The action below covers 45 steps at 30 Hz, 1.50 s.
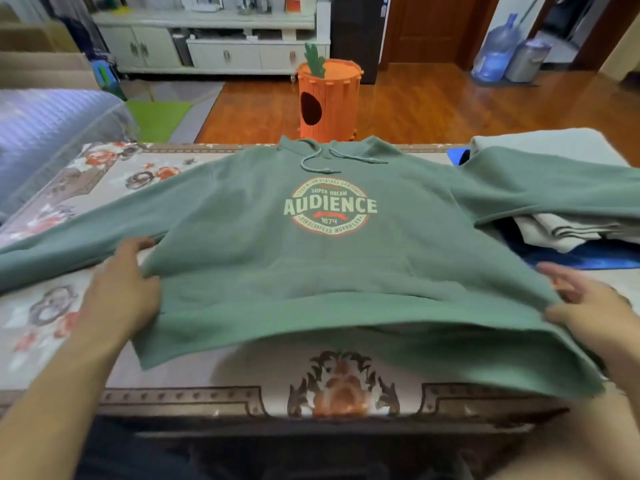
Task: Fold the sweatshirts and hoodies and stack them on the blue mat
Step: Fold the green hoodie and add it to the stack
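A green hoodie (311, 265) with a round "AUDIENCE" print lies face up across the patterned table (173, 393), sleeves spread left and right, hood at the far edge. My left hand (121, 289) grips its left side near the hem. My right hand (588, 306) grips the right side, thumb on top. The hem is lifted off the table between my hands. The right sleeve drapes over a stack of folded garments (561, 230) on the blue mat (595, 258).
An orange carrot-shaped box (329, 98) stands on the wooden floor beyond the table. A sofa with a bluish cover (45, 133) sits at the left. White cabinets, a water jug (495, 50) and a bin are at the back.
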Tool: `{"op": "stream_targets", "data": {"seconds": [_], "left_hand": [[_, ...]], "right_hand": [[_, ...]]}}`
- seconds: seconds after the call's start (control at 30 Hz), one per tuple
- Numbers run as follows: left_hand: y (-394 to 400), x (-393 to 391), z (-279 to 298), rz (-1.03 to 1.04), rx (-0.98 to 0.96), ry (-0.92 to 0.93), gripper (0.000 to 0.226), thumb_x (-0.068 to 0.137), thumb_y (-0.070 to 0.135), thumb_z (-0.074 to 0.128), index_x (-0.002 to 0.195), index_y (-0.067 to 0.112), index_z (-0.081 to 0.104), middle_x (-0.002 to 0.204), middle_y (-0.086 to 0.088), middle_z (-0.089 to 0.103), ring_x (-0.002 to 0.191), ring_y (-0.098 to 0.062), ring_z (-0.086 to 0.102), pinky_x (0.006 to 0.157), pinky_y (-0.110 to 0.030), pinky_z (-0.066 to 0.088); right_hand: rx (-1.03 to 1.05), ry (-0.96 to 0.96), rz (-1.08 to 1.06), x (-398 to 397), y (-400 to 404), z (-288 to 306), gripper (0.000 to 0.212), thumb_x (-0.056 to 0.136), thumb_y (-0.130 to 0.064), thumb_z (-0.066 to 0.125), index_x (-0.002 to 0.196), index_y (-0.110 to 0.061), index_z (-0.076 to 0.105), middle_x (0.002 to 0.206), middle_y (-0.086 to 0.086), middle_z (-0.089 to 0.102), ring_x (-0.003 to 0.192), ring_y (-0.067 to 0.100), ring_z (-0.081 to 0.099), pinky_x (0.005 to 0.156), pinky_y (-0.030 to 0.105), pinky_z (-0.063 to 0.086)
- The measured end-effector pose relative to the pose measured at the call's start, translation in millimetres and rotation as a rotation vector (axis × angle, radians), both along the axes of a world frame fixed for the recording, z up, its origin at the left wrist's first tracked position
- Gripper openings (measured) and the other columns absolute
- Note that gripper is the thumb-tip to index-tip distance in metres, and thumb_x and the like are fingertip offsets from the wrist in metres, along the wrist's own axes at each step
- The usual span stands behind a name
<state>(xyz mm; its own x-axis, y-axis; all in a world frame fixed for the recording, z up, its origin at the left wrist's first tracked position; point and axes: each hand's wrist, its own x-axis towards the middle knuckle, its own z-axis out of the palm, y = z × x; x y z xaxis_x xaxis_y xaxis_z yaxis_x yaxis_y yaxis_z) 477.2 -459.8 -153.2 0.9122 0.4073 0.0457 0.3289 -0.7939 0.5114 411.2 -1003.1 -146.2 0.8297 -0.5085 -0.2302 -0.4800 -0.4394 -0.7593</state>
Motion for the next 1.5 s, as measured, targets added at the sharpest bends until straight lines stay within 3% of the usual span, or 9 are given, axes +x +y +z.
{"op": "stream_targets", "data": {"seconds": [0.17, 0.23, 0.37, 0.6, 0.8, 0.97, 1.1, 1.3, 1.5], "left_hand": [[-10.3, -41.9, -40.7, -0.271, 0.443, 0.189, 0.061, 0.076, 0.031, 0.081, 0.129, 0.012, 0.057, 0.117, -0.024, 0.046, 0.1, -0.047, 0.056, 0.085, -0.055, 0.051], [-30.1, -56.5, -47.3, -0.534, 0.348, -0.065, 0.051, 0.075, 0.041, 0.075, 0.117, 0.014, 0.066, 0.111, -0.014, 0.053, 0.098, -0.036, 0.056, 0.086, -0.047, 0.051], [-60.2, -69.6, -52.5, -1.047, 0.239, 0.071, 0.052, 0.081, 0.067, 0.063, 0.12, 0.033, 0.056, 0.114, 0.012, 0.051, 0.103, -0.01, 0.054, 0.09, -0.031, 0.047], [-18.2, -77.8, -64.9, -0.964, 0.375, 0.134, 0.059, 0.078, 0.042, 0.057, 0.136, 0.035, 0.054, 0.133, 0.009, 0.05, 0.12, -0.017, 0.049, 0.097, -0.039, 0.048], [21.8, -65.0, -33.5, -0.757, 0.24, 0.075, 0.063, 0.064, -0.014, 0.054, 0.095, 0.041, 0.055, 0.103, 0.015, 0.054, 0.095, -0.019, 0.058, 0.077, -0.04, 0.05], [24.4, -74.9, -28.6, -0.863, 0.41, 0.618, 0.026, 0.077, 0.045, 0.063, 0.097, 0.048, 0.048, 0.114, 0.015, 0.044, 0.107, -0.011, 0.046, 0.097, -0.031, 0.042], [-25.1, -80.4, -48.6, -0.921, 0.491, 0.251, 0.052, 0.074, 0.074, 0.051, 0.105, 0.033, 0.054, 0.111, 0.009, 0.046, 0.102, -0.015, 0.046, 0.092, -0.034, 0.044], [-33.9, -69.9, -50.3, -0.874, 0.478, -0.024, 0.017, 0.074, 0.014, 0.056, 0.085, 0.022, 0.046, 0.092, 0.001, 0.05, 0.082, -0.029, 0.058, 0.06, -0.038, 0.048], [-5.3, -100.2, -5.9, -0.818, 0.323, -0.467, 0.016, 0.064, 0.001, 0.04, 0.07, 0.007, 0.054, 0.073, -0.005, 0.05, 0.064, -0.026, 0.044, 0.054, -0.037, 0.035]], "right_hand": [[-0.704, 0.152, 0.266, -26.3, 19.8, -45.2, 0.079, 0.067, 0.002, 0.074, 0.141, -0.015, 0.051, 0.128, 0.026, 0.051, 0.115, 0.044, 0.049, 0.094, 0.047, 0.043], [-0.706, -0.079, 0.428, -27.9, 41.2, -49.9, 0.063, 0.065, -0.003, 0.08, 0.123, -0.018, 0.062, 0.114, 0.016, 0.056, 0.106, 0.04, 0.052, 0.093, 0.047, 0.043], [-0.515, -0.023, 0.999, -33.2, 80.7, -50.6, 0.05, 0.075, -0.046, 0.078, 0.118, -0.04, 0.054, 0.111, -0.015, 0.043, 0.106, 0.007, 0.043, 0.094, 0.026, 0.038], [-0.717, 0.008, 0.953, -42.9, 67.6, -73.0, 0.072, 0.07, -0.006, 0.052, 0.137, -0.032, 0.046, 0.119, -0.01, 0.044, 0.11, 0.016, 0.044, 0.094, 0.031, 0.044], [-0.815, -0.072, 0.69, -36.9, 66.3, -73.5, 0.054, 0.055, 0.012, 0.054, 0.096, -0.022, 0.059, 0.091, -0.002, 0.052, 0.087, 0.029, 0.056, 0.06, 0.04, 0.048], [-0.857, 0.043, 0.855, -42.3, 63.7, -74.5, 0.05, 0.054, 0.007, 0.053, 0.088, -0.03, 0.05, 0.083, -0.011, 0.038, 0.085, 0.024, 0.048, 0.066, 0.039, 0.041], [-0.817, 0.038, 0.82, -44.1, 67.8, -74.2, 0.046, 0.059, 0.002, 0.056, 0.082, -0.034, 0.04, 0.081, -0.011, 0.039, 0.086, 0.024, 0.048, 0.068, 0.039, 0.041], [-0.509, -0.397, 0.427, -43.3, 76.2, -16.3, 0.029, 0.054, 0.004, 0.045, 0.072, -0.018, 0.052, 0.072, 0.0, 0.054, 0.073, 0.022, 0.046, 0.067, 0.029, 0.037], [-0.479, -0.537, 0.624, -69.5, 71.6, -5.0, 0.036, 0.042, 0.003, 0.037, 0.066, -0.02, 0.05, 0.07, -0.008, 0.051, 0.071, 0.013, 0.045, 0.065, 0.023, 0.036]]}}
